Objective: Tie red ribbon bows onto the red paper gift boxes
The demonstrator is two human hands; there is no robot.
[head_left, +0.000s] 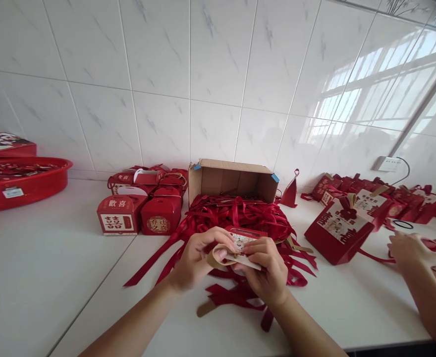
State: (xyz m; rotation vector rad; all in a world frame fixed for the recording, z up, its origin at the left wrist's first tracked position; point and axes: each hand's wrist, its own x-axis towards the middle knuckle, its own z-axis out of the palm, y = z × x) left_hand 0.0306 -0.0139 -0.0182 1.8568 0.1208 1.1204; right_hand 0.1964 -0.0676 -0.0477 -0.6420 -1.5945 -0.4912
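Note:
Over the front of the ribbon pile, both my hands are closed on a small red printed gift box with a cartoon picture on white. My left hand pinches a curled tan strip at the box's near left side. On the other side, the fingers of my right hand press on the box's face and edge. My palms and fingers hide much of the box. Loose red ribbons lie heaped beneath and beyond my hands. Another tan strip and short red ribbon ends rest on the table nearer me.
Behind the ribbons stands an open cardboard box. Red gift boxes are grouped on its left. At far left is a red basin. More red boxes stand at right, beside another person's hand. A white tiled wall backs the table.

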